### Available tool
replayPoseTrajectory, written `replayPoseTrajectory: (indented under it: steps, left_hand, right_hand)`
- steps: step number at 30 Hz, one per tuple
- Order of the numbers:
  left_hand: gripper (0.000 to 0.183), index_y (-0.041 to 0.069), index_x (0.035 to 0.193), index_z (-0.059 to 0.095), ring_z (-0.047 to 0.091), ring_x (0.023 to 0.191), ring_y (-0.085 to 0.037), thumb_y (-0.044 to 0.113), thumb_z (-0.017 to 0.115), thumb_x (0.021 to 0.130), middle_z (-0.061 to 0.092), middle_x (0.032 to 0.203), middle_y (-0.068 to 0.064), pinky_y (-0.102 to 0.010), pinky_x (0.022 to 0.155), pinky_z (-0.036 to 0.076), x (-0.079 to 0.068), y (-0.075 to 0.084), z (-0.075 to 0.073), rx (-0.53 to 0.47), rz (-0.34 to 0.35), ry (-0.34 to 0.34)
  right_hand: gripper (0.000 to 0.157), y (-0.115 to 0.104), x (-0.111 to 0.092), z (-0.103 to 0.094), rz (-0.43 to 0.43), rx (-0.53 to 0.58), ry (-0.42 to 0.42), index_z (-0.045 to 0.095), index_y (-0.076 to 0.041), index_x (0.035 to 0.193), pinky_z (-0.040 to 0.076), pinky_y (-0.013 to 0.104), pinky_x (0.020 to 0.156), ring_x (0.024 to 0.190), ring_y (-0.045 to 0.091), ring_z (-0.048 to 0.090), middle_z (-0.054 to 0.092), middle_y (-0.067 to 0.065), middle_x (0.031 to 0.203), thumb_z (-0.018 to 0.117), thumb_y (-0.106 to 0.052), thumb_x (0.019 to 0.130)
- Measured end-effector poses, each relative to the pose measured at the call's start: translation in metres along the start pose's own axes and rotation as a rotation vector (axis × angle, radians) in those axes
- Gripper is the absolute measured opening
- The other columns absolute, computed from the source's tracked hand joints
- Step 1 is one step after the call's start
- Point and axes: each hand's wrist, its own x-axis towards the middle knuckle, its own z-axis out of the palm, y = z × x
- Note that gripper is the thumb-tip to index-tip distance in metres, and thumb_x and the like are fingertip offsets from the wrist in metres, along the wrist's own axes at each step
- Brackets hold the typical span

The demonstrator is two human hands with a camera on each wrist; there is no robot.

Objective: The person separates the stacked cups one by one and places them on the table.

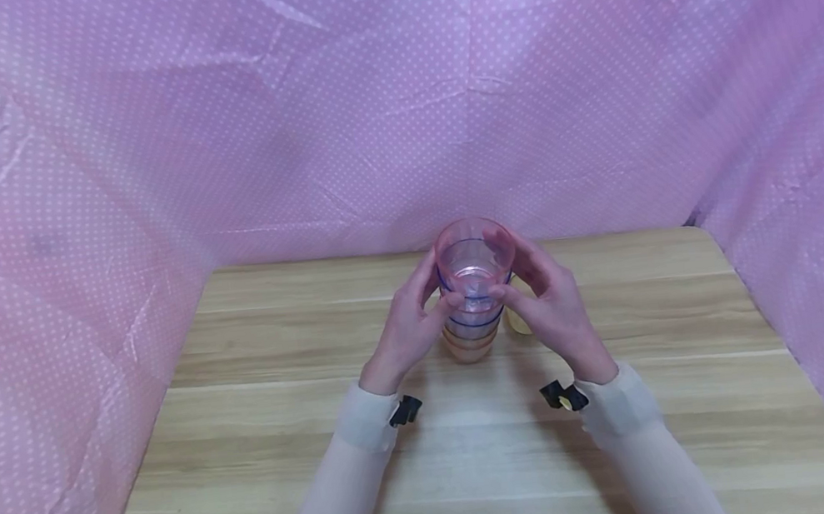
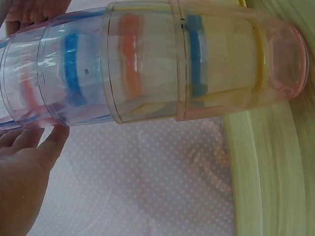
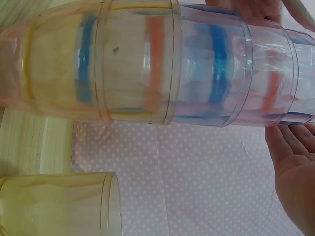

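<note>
Left hand (image 1: pixel 411 324): your fingers curl round the left side of the cup stack (image 1: pixel 476 305), high up near its top, the thumb on the near face and the other fingers reaching toward the far side
Right hand (image 1: pixel 557 302): your fingers bend round the right side of the same stack at about the same height, the thumb again on the near face, so that your 2 thumbs point toward each other
Cup stack: it stands upright between your hands, its lower end at the wooden table (image 1: pixel 474 485), toward the far edge; the see-through cups nest 1 inside another
Stack colours: the bottom cup (image 2: pixel 290 59) is pink, with yellow above it, then blue and pink; at least 4 rims show in your left wrist view
Top cup (image 1: pixel 473 234): pink-rimmed, its mouth facing up
Yellow cup (image 3: pixel 59 206): it stands upright just right of the stack, apart from it, partly hidden by your right hand in the head view
Sleeves (image 1: pixel 324 501): pale, with a black mount (image 1: pixel 405 410) at each wrist
Cloth (image 1: pixel 338 131): pink with white dots, hanging behind the table and at its sides
</note>
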Motion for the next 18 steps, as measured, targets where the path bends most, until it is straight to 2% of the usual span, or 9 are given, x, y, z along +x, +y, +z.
replayPoseTrajectory:
  steps: [3, 4, 7, 10, 12, 18]
  left_hand:
    - [0.105, 0.007, 0.164, 0.026, 0.046, 0.144, -0.032, 0.069, 0.064, 0.089, 0.041, 0.161, -0.019, -0.035, 0.122, 0.038, -0.0013, -0.0005, -0.0017, -0.033, -0.044, -0.007]
    - [0.102, 0.007, 0.164, 0.026, 0.045, 0.145, -0.032, 0.064, 0.069, 0.090, 0.041, 0.161, -0.019, -0.035, 0.122, 0.038, -0.0020, -0.0014, -0.0021, -0.039, -0.063, -0.006]
    - [0.090, 0.007, 0.163, 0.031, 0.047, 0.144, -0.029, 0.037, 0.080, 0.093, 0.048, 0.156, -0.018, -0.035, 0.122, 0.038, -0.0026, -0.0049, -0.0025, -0.034, -0.099, -0.012]
    - [0.083, 0.006, 0.159, 0.038, 0.050, 0.142, -0.027, 0.009, 0.082, 0.089, 0.054, 0.151, -0.018, -0.035, 0.121, 0.039, -0.0013, -0.0079, -0.0016, -0.011, -0.105, -0.027]
    - [0.083, 0.007, 0.158, 0.040, 0.051, 0.140, -0.026, 0.004, 0.082, 0.087, 0.057, 0.148, -0.017, -0.035, 0.121, 0.039, -0.0002, -0.0085, -0.0008, 0.001, -0.106, -0.031]
    - [0.078, 0.008, 0.156, 0.043, 0.054, 0.137, -0.025, 0.008, 0.083, 0.089, 0.061, 0.144, -0.017, -0.035, 0.118, 0.043, 0.0008, -0.0072, -0.0003, 0.041, -0.083, -0.028]
  right_hand:
    - [0.071, 0.0001, -0.0002, -0.0002, -0.002, 0.004, -0.007, 0.049, 0.005, 0.150, 0.049, 0.030, 0.112, 0.129, 0.017, 0.060, 0.059, 0.025, 0.143, 0.075, 0.016, 0.085]
    - [0.070, 0.0003, -0.0003, -0.0002, -0.004, 0.008, -0.011, 0.048, 0.005, 0.150, 0.048, 0.030, 0.112, 0.130, 0.017, 0.060, 0.059, 0.025, 0.143, 0.075, 0.014, 0.086]
    - [0.068, 0.0007, -0.0005, -0.0005, -0.014, 0.024, -0.021, 0.048, 0.004, 0.150, 0.047, 0.031, 0.114, 0.133, 0.017, 0.058, 0.057, 0.026, 0.145, 0.075, 0.010, 0.088]
    - [0.068, 0.0011, -0.0004, -0.0007, -0.022, 0.036, -0.023, 0.048, 0.005, 0.150, 0.047, 0.032, 0.114, 0.134, 0.018, 0.057, 0.056, 0.026, 0.146, 0.075, 0.010, 0.088]
    - [0.068, 0.0014, -0.0003, -0.0008, -0.024, 0.036, -0.022, 0.048, 0.005, 0.150, 0.048, 0.031, 0.114, 0.133, 0.018, 0.058, 0.056, 0.027, 0.145, 0.075, 0.009, 0.088]
    - [0.071, 0.0001, 0.0005, -0.0020, -0.005, 0.014, -0.030, 0.048, 0.006, 0.150, 0.048, 0.029, 0.112, 0.132, 0.014, 0.059, 0.057, 0.027, 0.144, 0.074, 0.017, 0.084]
